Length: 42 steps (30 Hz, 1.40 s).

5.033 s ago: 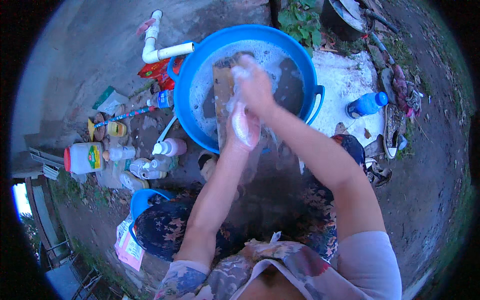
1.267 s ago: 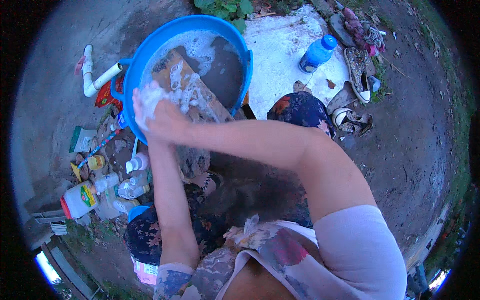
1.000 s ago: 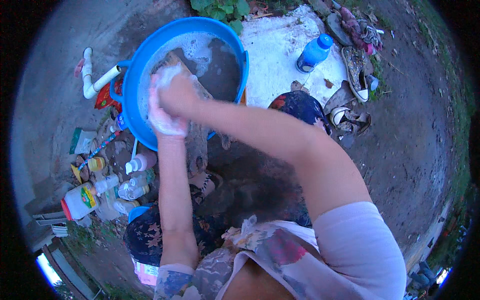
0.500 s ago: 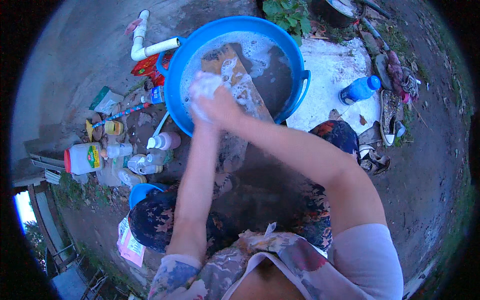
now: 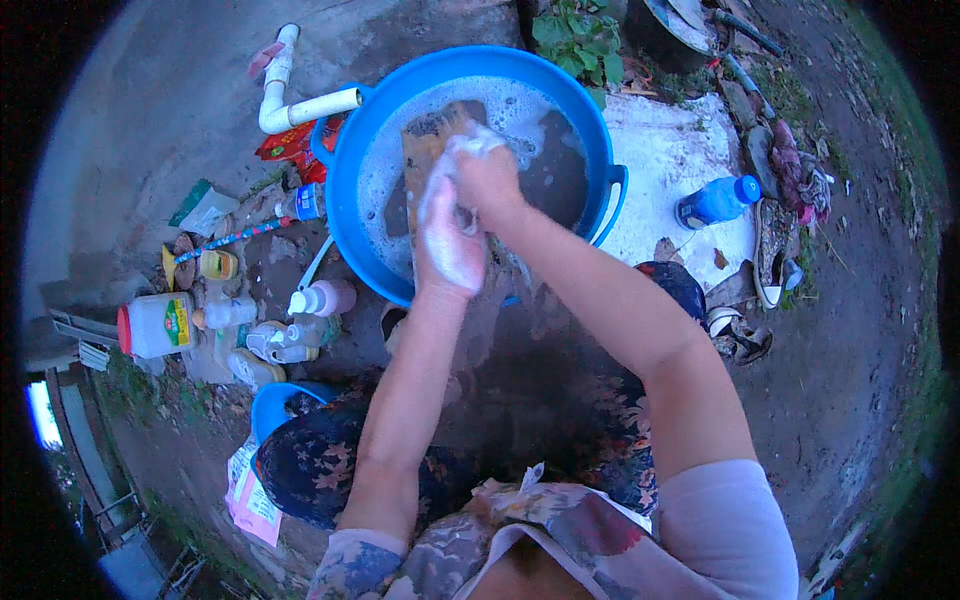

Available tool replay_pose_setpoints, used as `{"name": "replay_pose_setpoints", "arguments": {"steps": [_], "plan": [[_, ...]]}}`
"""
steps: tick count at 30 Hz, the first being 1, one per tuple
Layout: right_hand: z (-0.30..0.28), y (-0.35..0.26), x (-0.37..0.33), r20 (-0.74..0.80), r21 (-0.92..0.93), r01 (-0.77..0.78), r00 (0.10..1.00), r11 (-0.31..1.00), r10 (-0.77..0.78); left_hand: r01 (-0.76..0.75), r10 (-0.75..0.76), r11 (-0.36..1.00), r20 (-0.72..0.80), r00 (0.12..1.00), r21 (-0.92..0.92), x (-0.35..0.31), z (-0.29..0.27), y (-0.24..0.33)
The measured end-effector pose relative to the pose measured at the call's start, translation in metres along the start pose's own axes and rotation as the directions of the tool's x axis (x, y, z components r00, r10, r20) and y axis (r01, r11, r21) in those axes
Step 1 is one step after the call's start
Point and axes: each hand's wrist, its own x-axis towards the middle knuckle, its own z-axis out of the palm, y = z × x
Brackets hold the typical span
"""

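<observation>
Both my hands meet above a big blue tub [image 5: 345,210] of grey, sudsy water. My left hand [image 5: 452,240], coated in white foam, is turned partly palm up with its fingers curled in against the other hand. Just above it my right hand [image 5: 487,185] is closed in a fist. A foamy white mass [image 5: 474,142] shows at the right hand's fingers; whether it is cloth or only lather I cannot make out. Beneath the hands a wooden board [image 5: 425,150] slants down into the tub, its lower part hidden behind my wrists.
Left of the tub are a white elbow pipe [image 5: 310,107], a pump bottle [image 5: 325,298], white shoes [image 5: 262,352] and a red-lidded jar [image 5: 155,325]. On the right a blue bottle [image 5: 718,202] lies on a white sheet [image 5: 655,150]. A smaller blue bucket [image 5: 270,410] stands by my left knee.
My hands have shifted right and drawn apart slightly. The right hand has gone farther up the board, and the left hand has dropped nearer to me, baring its palm.
</observation>
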Motion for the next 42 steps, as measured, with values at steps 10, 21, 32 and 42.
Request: {"name": "replay_pose_setpoints", "arguments": {"steps": [10,21,32,42], "plan": [[0.019,0.025,0.006,-0.122,0.347,0.155,0.985,0.925,-0.119,-0.097,0.091,0.983,0.043,0.995,0.157,-0.005,-0.001,-0.010],[0.007,0.006,-0.003,0.015,-0.475,0.183,0.980,0.861,-0.200,0.008,-0.010,0.999,-0.069,0.998,-0.033,-0.010,0.007,-0.005],[0.003,-0.017,-0.017,-0.008,-0.121,0.024,1.000,0.992,-0.025,0.062,-0.060,0.992,0.018,0.998,-0.112,-0.008,0.007,-0.006],[0.021,0.005,-0.013,-0.078,0.039,0.221,0.973,0.974,-0.218,0.059,-0.038,0.990,-0.157,0.987,0.127,-0.004,-0.019,-0.015]]}}
